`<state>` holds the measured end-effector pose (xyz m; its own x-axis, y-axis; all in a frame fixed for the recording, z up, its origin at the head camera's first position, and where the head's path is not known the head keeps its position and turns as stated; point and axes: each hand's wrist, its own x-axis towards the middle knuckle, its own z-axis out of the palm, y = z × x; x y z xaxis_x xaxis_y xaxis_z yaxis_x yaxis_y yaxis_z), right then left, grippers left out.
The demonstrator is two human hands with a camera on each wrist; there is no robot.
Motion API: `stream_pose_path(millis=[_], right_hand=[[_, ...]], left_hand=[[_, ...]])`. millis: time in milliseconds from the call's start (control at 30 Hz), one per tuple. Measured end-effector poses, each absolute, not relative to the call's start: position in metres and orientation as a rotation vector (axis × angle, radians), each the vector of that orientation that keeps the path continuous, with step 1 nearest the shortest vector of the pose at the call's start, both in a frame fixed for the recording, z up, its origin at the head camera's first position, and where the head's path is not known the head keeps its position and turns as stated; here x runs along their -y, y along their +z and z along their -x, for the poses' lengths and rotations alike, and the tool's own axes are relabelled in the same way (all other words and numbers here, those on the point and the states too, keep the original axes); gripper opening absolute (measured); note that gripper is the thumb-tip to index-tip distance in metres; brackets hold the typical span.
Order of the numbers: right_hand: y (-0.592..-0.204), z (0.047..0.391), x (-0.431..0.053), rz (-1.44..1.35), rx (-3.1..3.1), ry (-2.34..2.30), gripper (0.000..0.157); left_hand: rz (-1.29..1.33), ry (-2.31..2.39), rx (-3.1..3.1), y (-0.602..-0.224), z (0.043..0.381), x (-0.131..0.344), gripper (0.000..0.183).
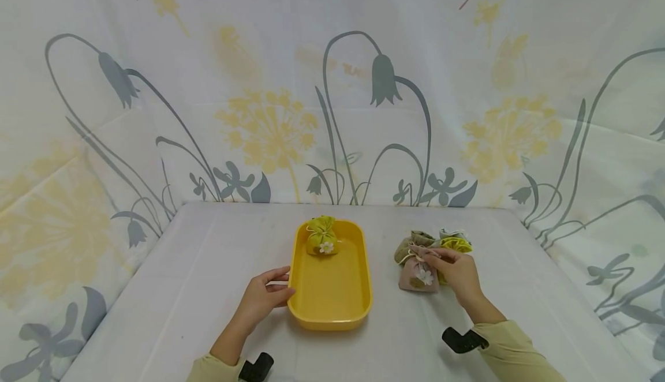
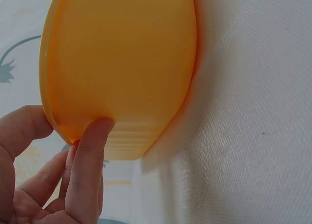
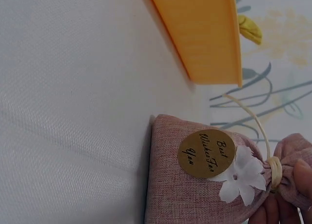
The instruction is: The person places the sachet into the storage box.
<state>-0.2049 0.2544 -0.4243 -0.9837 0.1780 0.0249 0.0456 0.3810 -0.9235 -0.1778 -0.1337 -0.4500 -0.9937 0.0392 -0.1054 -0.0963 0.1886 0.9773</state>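
Pink pouch (image 1: pixel 407 278) is right of the yellow tray (image 1: pixel 332 298), beside other pouches (image 1: pixel 457 245), base on or just over the bench (image 1: pixel 405 339). Right hand (image 1: pixel 459 272) pinches its gathered neck (image 3: pixel 275 173); left hand (image 1: pixel 262 298) grips the tray's edge. Cloth looks soft, probably light, not slippery; best hold is the neck, sparing the white flower (image 3: pixel 239 177).

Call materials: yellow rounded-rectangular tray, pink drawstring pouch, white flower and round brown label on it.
Yellow rounded-rectangular tray: probably moulded plastic, smooth satin; even colour, no visible joints.
Pink drawstring pouch: woven cloth, perhaps linen-like, matte; crossing threads show.
White flower: probably matte fabric, maybe paper; thin petals.
Round brown label: likely matte paper; flat face, black script.
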Motion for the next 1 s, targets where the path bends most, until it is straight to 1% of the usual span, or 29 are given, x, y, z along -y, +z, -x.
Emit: stream_pose_path(millis=[267,500,700,1000], right_hand=[[-0.42,0.204,-0.253,0.197,2.51,1.677,0.042],[-0.409,0.205,-0.244,0.228,2.493,1.68,0.047],[-0.398,0.205,-0.233,0.206,2.467,1.717,0.046],[-0.386,0.21,-0.218,0.116,2.455,1.707,0.049]], left_hand=[[0.065,1.933,-2.335,-0.449,0.178,0.133,0.046],[0.07,1.921,-2.348,-0.449,0.178,0.133,0.046],[0.072,1.931,-2.331,-0.449,0.178,0.133,0.046],[0.049,1.914,-2.34,-0.449,0.177,0.134,0.048]])
